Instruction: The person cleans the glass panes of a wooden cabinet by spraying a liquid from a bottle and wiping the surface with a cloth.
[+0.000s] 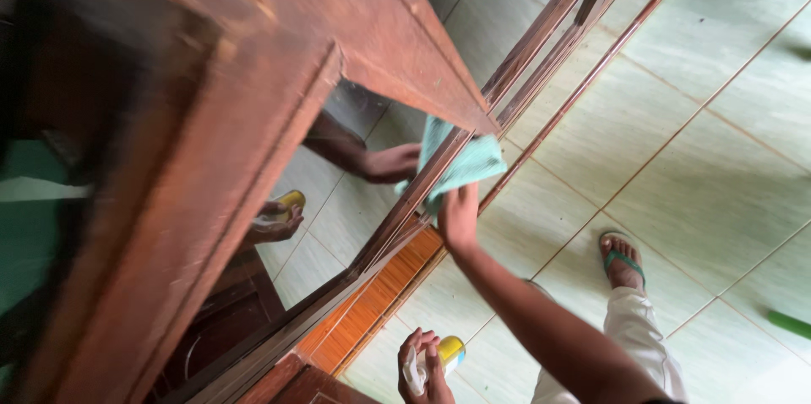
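— What do I have at the mirror edge?

— My right hand is up against the lower edge of the mirror, fingers clenched on a green cloth. The cloth is bunched and pressed right where the glass meets the wooden frame, with one corner sticking out past the frame over the floor. In the glass I see the reflection of that hand and the cloth touching the same line.

— And the other hand?

— My left hand is low, near the bottom of the view and well apart from the cloth. Its fingers are wrapped around a small spray bottle with a yellow body and a white top. The bottle also shows in the reflection, further left.

— How much room is there around me?

— The frame runs as a long diagonal from the bottom left to the top right, with several thin wooden ridges side by side. To the right of it lies tiled floor, pale green with thin brown joints. My foot in a green sandal stands on the tiles, near the frame. Above the cloth a broad brown wooden panel comes down to a point just beside it, so the gap there is tight.
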